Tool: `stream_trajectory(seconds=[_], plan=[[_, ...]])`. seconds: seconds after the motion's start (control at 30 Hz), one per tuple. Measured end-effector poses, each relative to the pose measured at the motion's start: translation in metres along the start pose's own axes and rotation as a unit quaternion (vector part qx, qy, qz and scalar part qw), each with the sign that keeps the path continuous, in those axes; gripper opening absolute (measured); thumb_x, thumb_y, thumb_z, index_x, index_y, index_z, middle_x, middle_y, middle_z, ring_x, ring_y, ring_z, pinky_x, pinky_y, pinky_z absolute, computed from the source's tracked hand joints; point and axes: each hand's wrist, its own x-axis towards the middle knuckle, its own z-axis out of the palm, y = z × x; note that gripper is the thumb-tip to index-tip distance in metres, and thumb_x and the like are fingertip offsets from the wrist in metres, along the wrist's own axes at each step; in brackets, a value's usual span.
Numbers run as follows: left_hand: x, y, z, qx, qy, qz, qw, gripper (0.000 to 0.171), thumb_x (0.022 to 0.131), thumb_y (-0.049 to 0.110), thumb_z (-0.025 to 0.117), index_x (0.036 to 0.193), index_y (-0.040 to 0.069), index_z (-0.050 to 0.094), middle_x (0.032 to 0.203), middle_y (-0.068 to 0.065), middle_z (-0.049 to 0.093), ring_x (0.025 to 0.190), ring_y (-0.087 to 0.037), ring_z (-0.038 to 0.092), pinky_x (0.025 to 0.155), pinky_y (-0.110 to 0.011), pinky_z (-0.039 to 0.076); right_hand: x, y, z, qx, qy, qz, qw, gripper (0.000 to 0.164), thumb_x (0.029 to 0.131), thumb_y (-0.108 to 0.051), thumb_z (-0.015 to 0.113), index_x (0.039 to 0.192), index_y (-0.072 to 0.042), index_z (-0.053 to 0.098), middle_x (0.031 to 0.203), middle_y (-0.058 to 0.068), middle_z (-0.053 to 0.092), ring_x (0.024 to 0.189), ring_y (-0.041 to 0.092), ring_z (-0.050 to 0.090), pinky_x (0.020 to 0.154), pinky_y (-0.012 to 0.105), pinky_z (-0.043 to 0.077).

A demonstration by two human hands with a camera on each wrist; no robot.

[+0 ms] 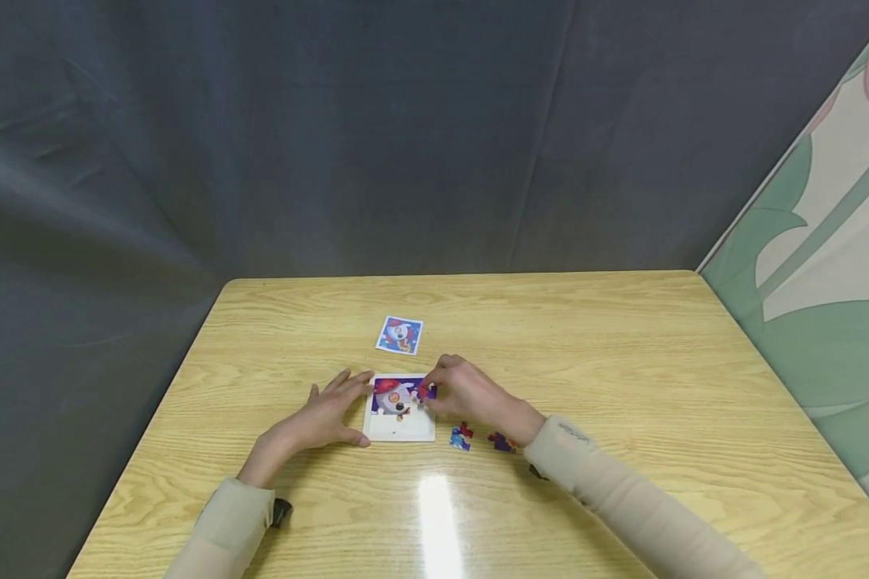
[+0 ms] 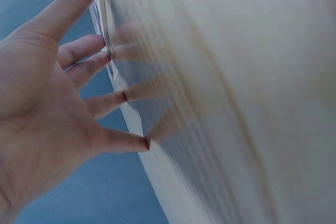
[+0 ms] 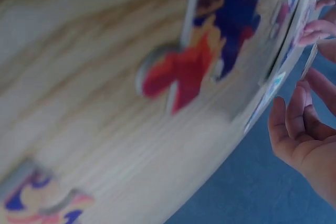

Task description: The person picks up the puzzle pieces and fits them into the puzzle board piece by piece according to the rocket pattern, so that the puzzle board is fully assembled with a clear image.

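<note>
A white puzzle tray (image 1: 405,432) lies on the table, its upper part filled with joined pieces (image 1: 391,396) showing a pale figure with a red top on purple. My left hand (image 1: 324,414) rests spread at the tray's left side, thumb by the near left corner; in the left wrist view its fingertips touch the tabletop. My right hand (image 1: 467,390) pinches a puzzle piece (image 3: 311,61) between thumb and fingers over the tray's upper right. The fingers hide most of that piece. Two loose puzzle pieces, one blue and red (image 1: 460,437), one dark purple (image 1: 503,442), lie right of the tray.
A small square picture card (image 1: 400,334) with a similar image lies beyond the tray. In the right wrist view another piece (image 3: 42,198) shows partly at the lower left. The wooden table (image 1: 586,346) ends at a dark curtain (image 1: 405,145); a flowered panel (image 1: 825,281) stands right.
</note>
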Motion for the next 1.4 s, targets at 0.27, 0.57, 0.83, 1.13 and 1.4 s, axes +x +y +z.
stream_trajectory(seconds=[0.27,0.57,0.83,1.13,1.4], plan=[[-0.001,0.001,-0.001,-0.005,0.001,0.000,1.0000,0.077,0.074,0.033,0.082,0.139,0.010,0.048,0.158,-0.009,0.024,0.145,-0.042,0.008,0.098,-0.080,0.004,0.006,0.000,0.012,-0.020,-0.042,0.018,0.999,0.030,0.080,-0.020,0.077,0.105,-0.004,0.073,0.092,0.005,0.064,0.074,0.009,0.052,0.064,0.017,0.049],[-0.001,0.001,-0.001,-0.005,0.001,0.002,1.0000,0.077,0.074,0.033,0.082,0.139,0.010,0.048,0.158,-0.009,0.024,0.145,-0.041,0.008,0.098,-0.080,0.004,0.009,-0.004,0.015,-0.025,-0.042,-0.003,0.999,0.029,0.079,-0.019,0.078,0.104,-0.005,0.074,0.089,0.005,0.064,0.071,0.010,0.052,0.060,0.015,0.047],[-0.001,0.001,0.000,-0.003,0.004,0.007,1.0000,0.077,0.074,0.033,0.082,0.139,0.010,0.048,0.158,-0.010,0.024,0.145,-0.042,0.008,0.098,-0.081,0.005,0.009,-0.004,0.014,-0.048,-0.048,0.002,0.998,0.029,0.080,-0.019,0.078,0.105,-0.006,0.074,0.091,0.005,0.064,0.074,0.010,0.054,0.063,0.015,0.048],[-0.001,0.000,0.000,-0.005,0.001,0.002,1.0000,0.077,0.075,0.034,0.081,0.139,0.010,0.048,0.159,-0.009,0.022,0.145,-0.041,0.007,0.099,-0.080,0.004,0.009,-0.007,0.014,-0.074,-0.050,-0.028,0.996,0.023,0.082,-0.019,0.077,0.101,-0.005,0.075,0.089,0.004,0.063,0.079,0.014,0.056,0.070,0.020,0.050],[-0.001,0.000,0.000,-0.006,0.003,0.001,1.0000,0.076,0.074,0.034,0.081,0.139,0.010,0.049,0.158,-0.009,0.023,0.145,-0.041,0.008,0.099,-0.080,0.004,0.009,-0.009,0.017,-0.076,-0.053,-0.048,0.995,0.015,0.085,-0.015,0.074,0.098,-0.006,0.075,0.087,0.002,0.062,0.078,0.013,0.054,0.068,0.022,0.049]])
